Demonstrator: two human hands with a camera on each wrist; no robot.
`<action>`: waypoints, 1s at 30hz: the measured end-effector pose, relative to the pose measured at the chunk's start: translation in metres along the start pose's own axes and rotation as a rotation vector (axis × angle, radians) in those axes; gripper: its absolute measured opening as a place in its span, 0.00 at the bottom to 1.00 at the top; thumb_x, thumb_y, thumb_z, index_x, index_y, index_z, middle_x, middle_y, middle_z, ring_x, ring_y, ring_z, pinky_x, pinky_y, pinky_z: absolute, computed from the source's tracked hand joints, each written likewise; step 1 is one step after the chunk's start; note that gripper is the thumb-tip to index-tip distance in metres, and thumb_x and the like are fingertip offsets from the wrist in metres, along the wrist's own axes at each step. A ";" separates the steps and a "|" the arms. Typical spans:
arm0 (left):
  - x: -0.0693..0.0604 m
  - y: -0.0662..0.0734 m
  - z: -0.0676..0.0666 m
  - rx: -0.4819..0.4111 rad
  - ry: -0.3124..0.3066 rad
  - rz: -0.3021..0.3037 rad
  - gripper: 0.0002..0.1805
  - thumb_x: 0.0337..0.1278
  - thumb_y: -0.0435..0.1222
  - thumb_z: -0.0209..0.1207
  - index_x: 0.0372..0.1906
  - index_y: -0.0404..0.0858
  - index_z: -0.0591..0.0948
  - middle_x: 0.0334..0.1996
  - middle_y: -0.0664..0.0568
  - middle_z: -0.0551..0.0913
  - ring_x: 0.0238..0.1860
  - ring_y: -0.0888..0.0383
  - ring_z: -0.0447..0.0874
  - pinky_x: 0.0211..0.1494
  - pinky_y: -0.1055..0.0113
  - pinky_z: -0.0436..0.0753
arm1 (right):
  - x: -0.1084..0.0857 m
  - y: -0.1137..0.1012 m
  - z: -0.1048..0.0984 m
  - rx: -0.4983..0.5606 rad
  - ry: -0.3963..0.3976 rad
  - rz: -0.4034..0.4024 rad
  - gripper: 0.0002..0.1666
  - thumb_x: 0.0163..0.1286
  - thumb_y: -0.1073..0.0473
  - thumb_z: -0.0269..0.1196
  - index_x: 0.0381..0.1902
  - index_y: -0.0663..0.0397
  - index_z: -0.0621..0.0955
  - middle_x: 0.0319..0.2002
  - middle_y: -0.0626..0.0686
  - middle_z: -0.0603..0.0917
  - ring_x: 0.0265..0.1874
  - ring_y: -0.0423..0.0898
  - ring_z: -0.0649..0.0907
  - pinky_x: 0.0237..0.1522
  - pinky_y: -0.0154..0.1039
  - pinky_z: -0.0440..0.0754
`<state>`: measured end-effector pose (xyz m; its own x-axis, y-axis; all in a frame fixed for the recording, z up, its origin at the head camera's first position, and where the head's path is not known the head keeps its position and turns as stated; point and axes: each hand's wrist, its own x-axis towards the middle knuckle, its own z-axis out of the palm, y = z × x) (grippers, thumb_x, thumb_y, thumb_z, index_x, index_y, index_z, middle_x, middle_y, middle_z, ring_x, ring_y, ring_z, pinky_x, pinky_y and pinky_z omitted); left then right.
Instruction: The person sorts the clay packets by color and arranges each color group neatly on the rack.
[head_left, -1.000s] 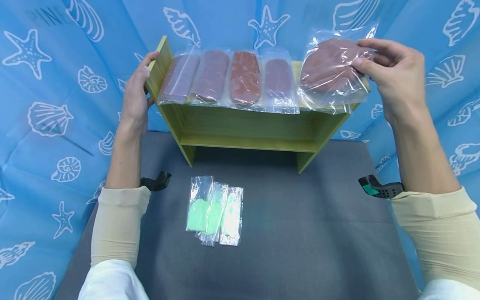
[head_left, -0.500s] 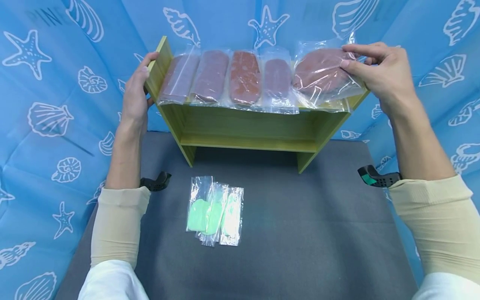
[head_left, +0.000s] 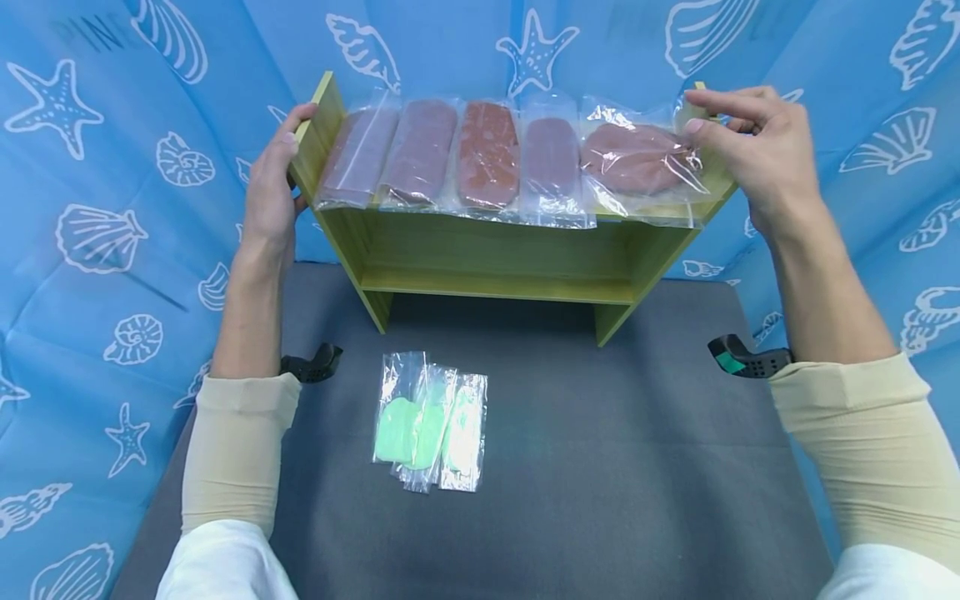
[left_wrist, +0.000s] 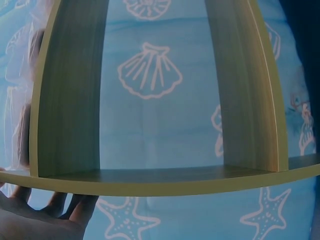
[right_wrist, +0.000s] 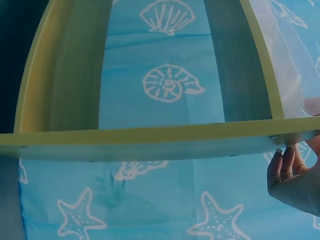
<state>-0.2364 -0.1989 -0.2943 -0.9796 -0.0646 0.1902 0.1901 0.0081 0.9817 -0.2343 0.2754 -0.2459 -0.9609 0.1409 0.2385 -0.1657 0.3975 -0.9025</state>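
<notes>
A small wooden shelf [head_left: 495, 287] carries a row of clear plastic bags on its top board. My left hand [head_left: 272, 187] grips the shelf's left side panel [head_left: 321, 137]; in the left wrist view the left hand [left_wrist: 47, 215] is against the panel's outer face. At the right end of the row lies a wide bag with a brown-pink flat round piece [head_left: 633, 158]. My right hand [head_left: 772, 154] pinches that bag's upper right corner with thumb and index finger. Beside the right side panel [right_wrist: 150, 132], the right hand's fingers [right_wrist: 287, 162] show in the right wrist view.
Several bagged long flat pieces, including a reddish-brown one [head_left: 487, 158], fill the rest of the top board. Small clear bags with pale green contents [head_left: 423, 429] lie on the dark grey table [head_left: 585, 467]. A blue shell-patterned curtain [head_left: 97, 275] hangs behind and at the sides.
My right hand has moved left, and the wide bag has come down from a raised tilt to lie flatter on the top board. The left hand has stayed on the panel.
</notes>
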 end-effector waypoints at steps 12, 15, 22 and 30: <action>-0.004 0.008 0.002 0.027 0.024 -0.043 0.23 0.77 0.48 0.40 0.70 0.59 0.72 0.70 0.58 0.65 0.64 0.54 0.65 0.68 0.47 0.63 | -0.005 0.010 0.003 0.598 0.011 0.102 0.20 0.64 0.70 0.66 0.56 0.64 0.83 0.62 0.55 0.73 0.51 0.47 0.79 0.42 0.32 0.83; -0.006 0.011 0.003 0.015 0.048 -0.064 0.22 0.77 0.48 0.42 0.70 0.57 0.73 0.71 0.61 0.65 0.67 0.56 0.64 0.70 0.47 0.62 | -0.009 0.013 0.002 0.620 -0.010 0.142 0.22 0.66 0.70 0.65 0.59 0.62 0.81 0.67 0.54 0.69 0.60 0.47 0.74 0.47 0.31 0.81; -0.018 0.018 0.000 -0.103 0.073 -0.138 0.21 0.75 0.48 0.49 0.67 0.57 0.75 0.69 0.57 0.68 0.65 0.52 0.68 0.69 0.49 0.62 | -0.018 0.021 -0.002 0.670 -0.140 0.142 0.28 0.71 0.67 0.61 0.68 0.54 0.75 0.74 0.53 0.60 0.65 0.50 0.70 0.49 0.30 0.80; -0.038 0.014 -0.009 -0.095 0.048 -0.112 0.22 0.73 0.48 0.52 0.68 0.52 0.75 0.66 0.51 0.71 0.60 0.51 0.75 0.63 0.54 0.71 | -0.023 0.027 -0.010 0.713 -0.227 0.150 0.29 0.72 0.66 0.58 0.70 0.48 0.73 0.73 0.54 0.60 0.57 0.51 0.75 0.45 0.36 0.81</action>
<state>-0.1964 -0.2053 -0.2879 -0.9912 -0.1077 0.0764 0.0869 -0.0957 0.9916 -0.2146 0.2919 -0.2726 -0.9937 -0.0731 0.0854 -0.0593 -0.3040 -0.9508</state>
